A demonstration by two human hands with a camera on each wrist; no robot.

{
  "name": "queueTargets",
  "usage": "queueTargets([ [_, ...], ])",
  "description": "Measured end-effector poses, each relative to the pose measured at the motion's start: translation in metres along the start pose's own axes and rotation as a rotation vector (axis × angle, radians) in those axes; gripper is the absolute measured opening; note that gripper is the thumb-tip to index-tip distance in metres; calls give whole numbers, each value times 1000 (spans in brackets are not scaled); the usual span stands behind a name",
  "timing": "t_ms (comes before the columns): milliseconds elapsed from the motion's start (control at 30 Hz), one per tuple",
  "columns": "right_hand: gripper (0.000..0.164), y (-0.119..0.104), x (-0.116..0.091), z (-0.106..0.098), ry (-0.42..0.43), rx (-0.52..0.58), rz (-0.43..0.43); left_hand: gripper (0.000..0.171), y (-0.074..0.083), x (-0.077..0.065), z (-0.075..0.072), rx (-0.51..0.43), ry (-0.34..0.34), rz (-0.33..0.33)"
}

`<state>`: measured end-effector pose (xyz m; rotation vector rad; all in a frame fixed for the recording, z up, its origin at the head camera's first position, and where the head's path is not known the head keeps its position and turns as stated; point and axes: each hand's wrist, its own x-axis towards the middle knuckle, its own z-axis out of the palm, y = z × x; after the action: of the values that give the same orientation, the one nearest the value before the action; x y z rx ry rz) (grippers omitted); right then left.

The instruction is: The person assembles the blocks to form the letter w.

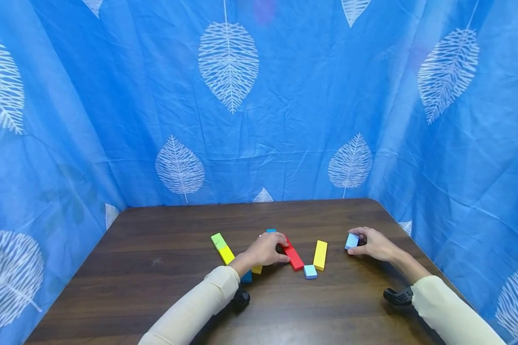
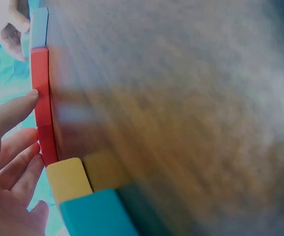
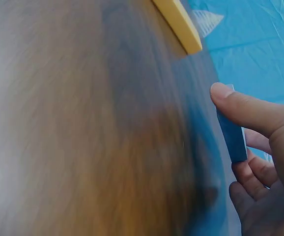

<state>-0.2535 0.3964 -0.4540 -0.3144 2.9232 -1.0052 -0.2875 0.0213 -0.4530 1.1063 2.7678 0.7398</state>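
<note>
My left hand (image 1: 265,249) grips a red block (image 1: 294,257) between thumb and fingers; in the left wrist view a seam crosses the red strip (image 2: 42,88). A light blue block (image 1: 310,271) lies at its near end, and a yellow block (image 1: 320,255) slants away from there. Off to the right, my right hand (image 1: 373,243) pinches another light blue block (image 1: 351,241) between thumb and fingers, its shaded side (image 3: 233,135) showing in the right wrist view. Under the left forearm, a blue block (image 1: 247,277) and a yellow block (image 1: 256,269) are partly hidden.
A green block (image 1: 218,240) and a yellow one (image 1: 227,255) line up left of the left hand. Behind that hand, a blue block (image 1: 271,230) peeks out. The brown wooden table (image 1: 177,297) is ringed by a blue leaf-patterned curtain (image 1: 285,120).
</note>
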Motion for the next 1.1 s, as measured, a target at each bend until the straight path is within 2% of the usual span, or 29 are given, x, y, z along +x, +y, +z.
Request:
queueTargets([
  [167, 74, -8, 13, 5, 11, 0, 1, 43, 0, 0, 0, 2, -2, 5],
  [500, 73, -15, 32, 12, -11, 44, -50, 41, 1, -1, -1, -2, -8, 1],
  [800, 75, -22, 48, 21, -66, 51, -7, 41, 2, -2, -1, -8, -10, -10],
  [1100, 74, -29, 59, 25, -79, 60, 22, 37, 0, 0, 0, -5, 6, -2],
])
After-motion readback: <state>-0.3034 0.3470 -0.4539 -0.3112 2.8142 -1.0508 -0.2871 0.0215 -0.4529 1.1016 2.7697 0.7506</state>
